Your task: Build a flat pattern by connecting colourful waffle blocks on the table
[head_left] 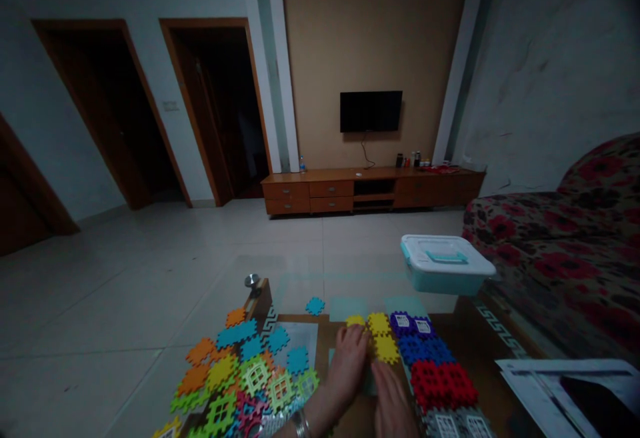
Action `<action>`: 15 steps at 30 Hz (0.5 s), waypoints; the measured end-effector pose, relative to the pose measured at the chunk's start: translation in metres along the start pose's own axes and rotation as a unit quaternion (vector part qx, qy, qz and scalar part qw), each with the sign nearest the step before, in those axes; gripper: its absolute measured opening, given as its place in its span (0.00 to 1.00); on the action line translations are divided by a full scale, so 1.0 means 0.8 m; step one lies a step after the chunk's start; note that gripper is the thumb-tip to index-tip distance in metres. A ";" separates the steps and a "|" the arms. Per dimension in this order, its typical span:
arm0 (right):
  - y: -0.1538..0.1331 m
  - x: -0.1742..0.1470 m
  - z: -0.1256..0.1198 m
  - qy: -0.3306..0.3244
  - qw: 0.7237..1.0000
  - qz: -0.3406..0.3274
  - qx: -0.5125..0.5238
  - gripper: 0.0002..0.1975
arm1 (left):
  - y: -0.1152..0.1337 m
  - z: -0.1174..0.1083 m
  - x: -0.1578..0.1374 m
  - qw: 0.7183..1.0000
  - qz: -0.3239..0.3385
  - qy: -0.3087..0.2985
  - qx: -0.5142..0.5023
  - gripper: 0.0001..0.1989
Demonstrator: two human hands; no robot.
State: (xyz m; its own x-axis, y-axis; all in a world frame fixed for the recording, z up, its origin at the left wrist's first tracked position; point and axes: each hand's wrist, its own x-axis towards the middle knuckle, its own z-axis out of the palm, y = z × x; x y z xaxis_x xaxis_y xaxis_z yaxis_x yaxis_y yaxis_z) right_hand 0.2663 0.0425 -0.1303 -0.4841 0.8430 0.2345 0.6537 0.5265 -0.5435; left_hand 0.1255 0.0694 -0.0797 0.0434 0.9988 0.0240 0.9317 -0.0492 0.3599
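My left hand (346, 363), with a bracelet (301, 423) at its wrist, is closed with its fingertips on a yellow interlocking plastic tile (356, 320), partly hidden by the fingers. My right hand (393, 401) lies lower, fingers stretched forward, just below another yellow tile (385, 349). One more yellow tile (379, 323) sits above that one. To the right are rows of purple tiles (411, 325), blue tiles (425, 350), red tiles (443, 385) and grey tiles (457, 423). Left of my hands lies a loose pile with orange tiles (194, 379), light-blue tiles (237, 333) and green window tiles (255, 375).
A single light-blue tile (315, 305) lies on the glass table (210, 305). A lidded teal box (447, 265) stands at the back right. Papers (545, 378) and a dark flat object (600, 403) rest at the right. Beyond are a flowered sofa (550, 245) and a low cabinet (330, 191).
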 end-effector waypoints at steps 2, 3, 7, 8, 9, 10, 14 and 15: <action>0.012 0.032 0.006 -0.016 0.996 0.054 -0.064 0.28 | -0.001 0.013 -0.017 1.000 0.008 -0.007 0.023 0.24; 0.015 0.042 0.009 -0.026 0.992 0.074 -0.098 0.30 | -0.001 0.019 -0.024 0.999 0.011 -0.012 0.029 0.24; 0.026 0.042 0.021 -0.060 0.981 0.067 -0.171 0.31 | -0.008 0.039 -0.035 0.999 0.016 -0.025 0.037 0.23; 0.029 0.034 0.023 -0.068 0.981 0.058 -0.174 0.31 | -0.011 0.042 -0.036 0.999 0.016 -0.029 0.038 0.21; 0.031 0.027 0.025 -0.078 0.980 0.050 -0.174 0.30 | -0.013 0.044 -0.036 0.999 0.014 -0.032 0.039 0.20; 0.033 0.020 0.026 -0.086 0.980 0.046 -0.174 0.30 | -0.016 0.045 -0.036 0.999 0.011 -0.032 0.039 0.19; 0.034 0.017 0.014 -0.065 0.982 0.039 -0.174 0.30 | -0.020 0.036 -0.031 0.999 -0.016 -0.029 0.010 0.16; 0.032 0.022 0.008 -0.052 0.982 0.038 -0.177 0.30 | -0.020 0.033 -0.029 0.999 -0.021 -0.037 0.001 0.15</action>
State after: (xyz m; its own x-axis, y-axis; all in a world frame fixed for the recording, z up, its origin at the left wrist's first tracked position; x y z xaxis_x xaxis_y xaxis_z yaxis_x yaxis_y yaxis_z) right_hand 0.2705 0.0704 -0.1453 -0.4716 0.8749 0.1101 0.8422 0.4839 -0.2379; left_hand 0.1192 0.0472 -0.1104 0.0303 0.9977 -0.0611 0.9343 -0.0065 0.3565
